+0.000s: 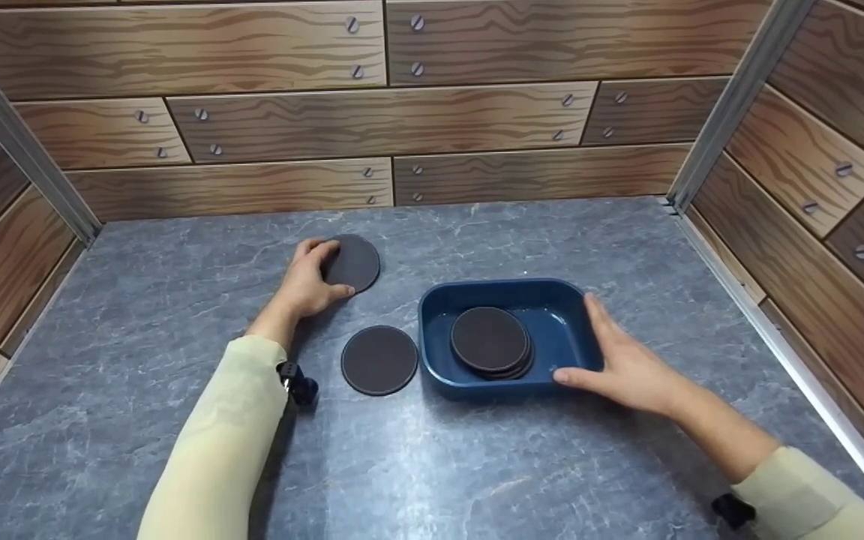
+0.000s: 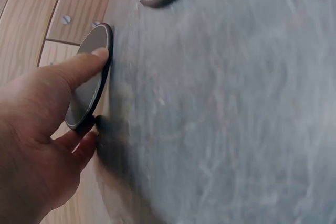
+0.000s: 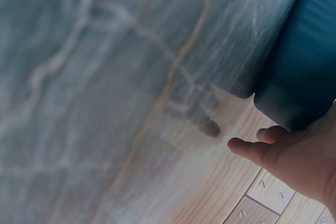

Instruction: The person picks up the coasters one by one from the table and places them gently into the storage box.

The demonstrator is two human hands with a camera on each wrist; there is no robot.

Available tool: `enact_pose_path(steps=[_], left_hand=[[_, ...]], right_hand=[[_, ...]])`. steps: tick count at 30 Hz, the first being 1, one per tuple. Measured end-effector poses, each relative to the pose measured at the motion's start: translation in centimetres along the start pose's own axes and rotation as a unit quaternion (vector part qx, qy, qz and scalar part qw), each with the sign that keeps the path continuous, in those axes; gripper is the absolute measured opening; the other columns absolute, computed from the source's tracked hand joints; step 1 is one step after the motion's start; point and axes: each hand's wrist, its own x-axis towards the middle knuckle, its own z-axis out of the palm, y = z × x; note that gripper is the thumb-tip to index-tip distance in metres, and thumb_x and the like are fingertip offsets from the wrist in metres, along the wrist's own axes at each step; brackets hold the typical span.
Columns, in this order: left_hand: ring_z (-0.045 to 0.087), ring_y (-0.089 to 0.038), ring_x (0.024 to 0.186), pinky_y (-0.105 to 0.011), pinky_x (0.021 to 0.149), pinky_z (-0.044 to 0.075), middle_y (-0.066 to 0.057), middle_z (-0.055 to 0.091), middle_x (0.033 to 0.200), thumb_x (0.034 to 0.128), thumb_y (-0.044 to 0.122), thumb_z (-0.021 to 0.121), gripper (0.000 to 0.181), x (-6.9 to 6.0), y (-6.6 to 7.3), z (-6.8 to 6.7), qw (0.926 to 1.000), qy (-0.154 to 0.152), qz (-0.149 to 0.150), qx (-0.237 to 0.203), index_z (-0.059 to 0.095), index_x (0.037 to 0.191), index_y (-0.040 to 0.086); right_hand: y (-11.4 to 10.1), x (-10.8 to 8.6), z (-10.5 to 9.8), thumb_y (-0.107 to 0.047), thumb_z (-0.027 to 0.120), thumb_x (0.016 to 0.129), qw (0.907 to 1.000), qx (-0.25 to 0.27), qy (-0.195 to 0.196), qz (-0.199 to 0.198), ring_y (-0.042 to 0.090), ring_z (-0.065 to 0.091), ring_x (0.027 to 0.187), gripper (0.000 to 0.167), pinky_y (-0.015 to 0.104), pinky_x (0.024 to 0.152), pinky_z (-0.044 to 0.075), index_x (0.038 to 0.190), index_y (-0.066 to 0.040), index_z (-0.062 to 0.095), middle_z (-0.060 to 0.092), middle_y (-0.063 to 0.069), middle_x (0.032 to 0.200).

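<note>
My left hand [image 1: 310, 281] holds a round dark coaster [image 1: 354, 264] by its edge, thumb at the near side and fingers at the far side. In the left wrist view that coaster [image 2: 90, 82] stands out from the tabletop. Nearer me, another dark coaster [image 1: 379, 360] lies flat just left of a blue rectangular tray [image 1: 563, 319]. Inside the tray is a small, slightly uneven stack of coasters [image 1: 489, 339]. At the tray's right end, my right hand [image 1: 627, 364] grips the corner, thumb over the near rim and fingers along the outer side. The right wrist view hides that thumb.
The grey marbled tabletop [image 1: 432, 465] is bounded by wood-patterned panels [image 1: 394, 124] at the back and on both sides. A metal strip [image 1: 814, 405] runs along the right edge. Small black devices sit at both wrists.
</note>
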Motion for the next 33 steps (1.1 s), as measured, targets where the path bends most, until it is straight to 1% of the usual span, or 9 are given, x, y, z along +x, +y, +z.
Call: enact_pose_path(steps=[3, 6, 11, 17, 25, 28, 33], left_hand=[[0.037, -0.043, 0.148, -0.049, 0.124, 0.029, -0.026, 0.036, 0.16, 0.0813, 0.006, 0.088, 0.083, 0.0, 0.3, -0.1, 0.9997, 0.011, 0.021, -0.004, 0.05, 0.154, -0.003], [0.041, -0.043, 0.146, -0.048, 0.123, 0.03, -0.024, 0.041, 0.158, 0.082, 0.003, 0.086, 0.077, -0.1, 0.6, -0.4, 0.9995, 0.019, 0.026, -0.006, 0.054, 0.151, -0.003], [0.046, -0.044, 0.141, -0.05, 0.121, 0.033, -0.027, 0.047, 0.152, 0.0841, 0.003, 0.084, 0.069, -0.5, 0.8, -1.1, 0.9996, 0.027, 0.011, -0.003, 0.058, 0.148, 0.0], [0.052, -0.043, 0.135, -0.05, 0.118, 0.038, -0.029, 0.058, 0.141, 0.0882, 0.006, 0.082, 0.061, -1.0, 0.9, -2.1, 0.9998, 0.014, 0.003, 0.014, 0.062, 0.145, 0.001], [0.053, -0.041, 0.136, -0.049, 0.117, 0.039, -0.028, 0.059, 0.143, 0.0918, 0.009, 0.081, 0.056, -1.8, 1.3, -3.1, 0.9999, 0.001, -0.014, 0.003, 0.064, 0.145, 0.001], [0.054, -0.039, 0.133, -0.048, 0.115, 0.041, -0.028, 0.059, 0.143, 0.0924, 0.01, 0.081, 0.057, -2.1, 1.5, -3.5, 0.9997, -0.001, -0.022, -0.005, 0.063, 0.146, 0.002], [0.056, -0.04, 0.128, -0.049, 0.113, 0.043, -0.029, 0.057, 0.143, 0.0932, 0.012, 0.081, 0.059, -2.7, 2.2, -4.0, 0.9997, -0.004, -0.021, -0.008, 0.062, 0.148, 0.003]], right_hand=[[-0.1, 0.0, 0.0, -0.067, 0.071, 0.092, 1.0, 0.0, 0.001, -0.001, 0.054, 0.014, 0.155, 0.128, 0.068, 0.122, 0.018, 0.169, -0.007, -0.011, -0.001, 0.026, 0.174], [-0.2, 0.0, -0.1, -0.066, 0.072, 0.092, 1.0, 0.0, 0.001, -0.003, 0.055, 0.014, 0.155, 0.127, 0.069, 0.122, 0.018, 0.169, -0.006, -0.01, 0.0, 0.027, 0.174], [-0.3, 0.0, 0.0, -0.065, 0.073, 0.092, 1.0, 0.002, 0.0, -0.002, 0.055, 0.015, 0.155, 0.128, 0.07, 0.121, 0.019, 0.169, -0.006, -0.01, 0.0, 0.027, 0.174], [-0.3, 0.0, -0.1, -0.065, 0.073, 0.092, 1.0, 0.0, 0.001, -0.002, 0.055, 0.016, 0.155, 0.127, 0.07, 0.121, 0.02, 0.169, -0.007, -0.009, 0.001, 0.027, 0.174], [-0.3, 0.0, -0.1, -0.065, 0.073, 0.092, 1.0, 0.001, -0.002, -0.002, 0.055, 0.013, 0.155, 0.127, 0.07, 0.122, 0.018, 0.169, -0.006, -0.01, -0.001, 0.027, 0.174], [-0.3, 0.0, -0.1, -0.066, 0.072, 0.093, 1.0, 0.0, -0.002, -0.002, 0.055, 0.014, 0.155, 0.127, 0.069, 0.122, 0.018, 0.169, -0.006, -0.01, -0.001, 0.027, 0.174], [-0.2, 0.1, -0.1, -0.066, 0.072, 0.093, 1.0, -0.003, -0.001, -0.001, 0.055, 0.015, 0.155, 0.128, 0.069, 0.121, 0.019, 0.169, -0.005, -0.01, -0.002, 0.027, 0.174]])
